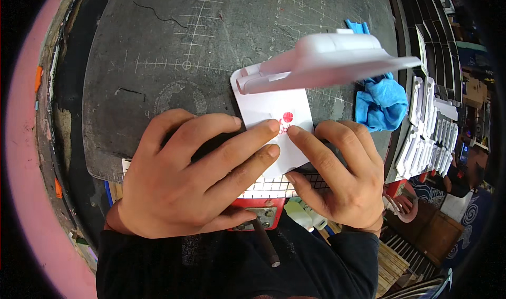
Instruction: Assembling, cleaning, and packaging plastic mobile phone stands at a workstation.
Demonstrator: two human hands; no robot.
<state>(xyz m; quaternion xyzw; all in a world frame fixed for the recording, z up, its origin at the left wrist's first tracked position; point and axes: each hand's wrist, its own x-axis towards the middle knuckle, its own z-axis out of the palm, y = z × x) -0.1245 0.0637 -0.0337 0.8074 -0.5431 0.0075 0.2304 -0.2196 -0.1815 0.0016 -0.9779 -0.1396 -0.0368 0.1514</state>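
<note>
white card (271, 109) with red dot, blue cloth (383, 102), dark gridded mat (174, 51)

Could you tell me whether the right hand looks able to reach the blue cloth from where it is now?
Probably yes. The right hand presses the white card with its fingertips, and the blue cloth lies just beyond it on the dark mat, with nothing visible between them.
</note>
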